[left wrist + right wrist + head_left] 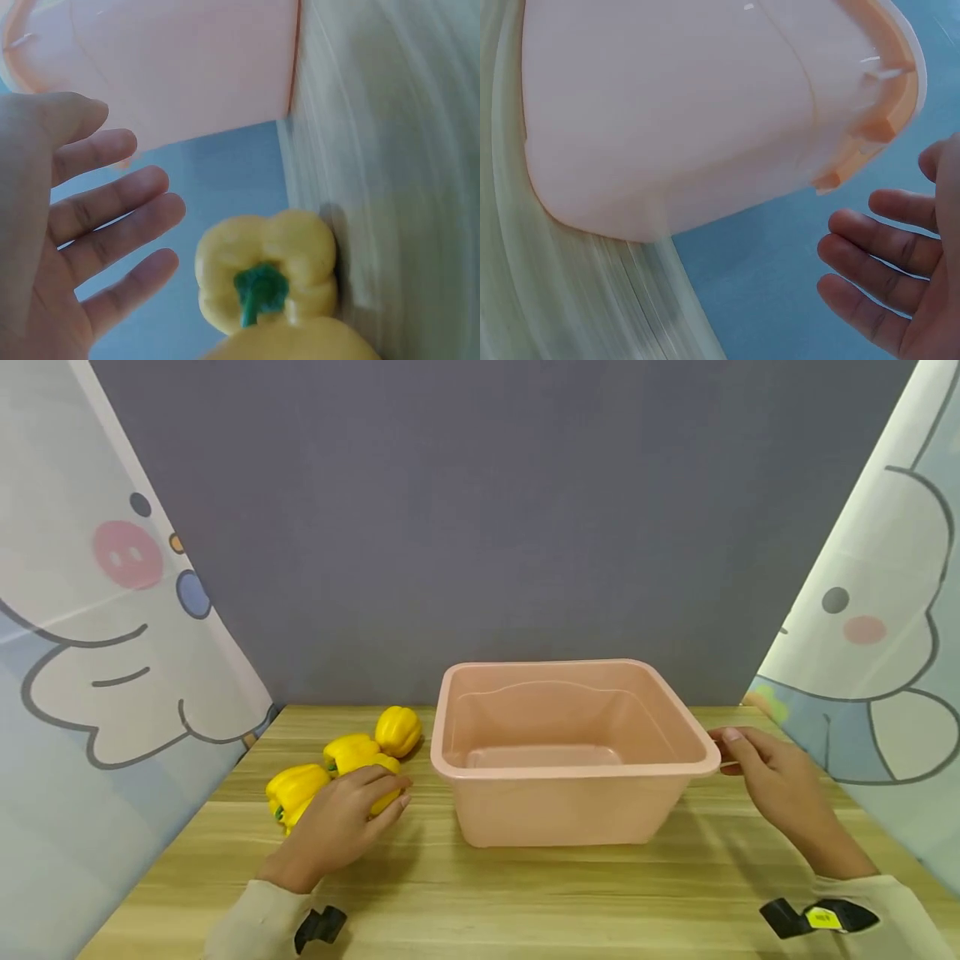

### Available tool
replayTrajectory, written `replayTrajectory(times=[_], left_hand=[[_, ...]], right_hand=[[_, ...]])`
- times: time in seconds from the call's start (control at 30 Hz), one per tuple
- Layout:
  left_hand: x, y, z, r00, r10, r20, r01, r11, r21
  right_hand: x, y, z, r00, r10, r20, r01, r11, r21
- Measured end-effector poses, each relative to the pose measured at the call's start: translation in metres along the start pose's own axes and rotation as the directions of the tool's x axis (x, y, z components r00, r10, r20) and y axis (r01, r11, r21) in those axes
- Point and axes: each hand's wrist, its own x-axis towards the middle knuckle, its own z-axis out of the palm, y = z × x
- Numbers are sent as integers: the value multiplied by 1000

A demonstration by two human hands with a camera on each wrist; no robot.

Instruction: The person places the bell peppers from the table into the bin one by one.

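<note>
A pink plastic basin (570, 771) stands empty at the middle of the wooden table (525, 893). Several yellow bell peppers lie in a cluster to its left, the farthest (397, 731) near the back edge. My left hand (375, 802) hovers over the nearest pepper (384, 770). In the left wrist view its fingers (112, 202) are spread, apart from a pepper (266, 277) with a green stem. My right hand (757, 768) is beside the basin's right rim, fingers relaxed. The right wrist view shows these fingers (877, 262) a little way off the basin wall (667, 112).
A dark grey backdrop stands behind the table. Cartoon-printed curtains (97, 635) hang on the left and on the right (885, 635). Bare wood lies in front of the basin. Black wrist straps (817, 917) show at both sleeves.
</note>
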Motion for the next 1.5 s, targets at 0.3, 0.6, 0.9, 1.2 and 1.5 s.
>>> replayTrajectory(times=[0.3,0.6,0.9,1.2,1.5], left_hand=[[-23,-6,-3,996,-89,-27,88,996,-25],[-35,-13,-9,993,-102,-53,101,995,-20],[-32,-16,-13,991,-91,-102,90,996,-15],[-29,-24,-18,989,-100,-108,98,995,-27],[-32,-30,-21,984,-140,-110,137,990,-36]], right_hand=[[-2,-1,8,998,54,-18,-51,991,126],[1,-10,17,999,29,-42,-22,987,158],[-4,-12,15,998,15,-61,-4,983,181],[-4,-13,14,998,-15,-64,28,977,210],[-1,-18,16,999,-23,-30,28,981,190]])
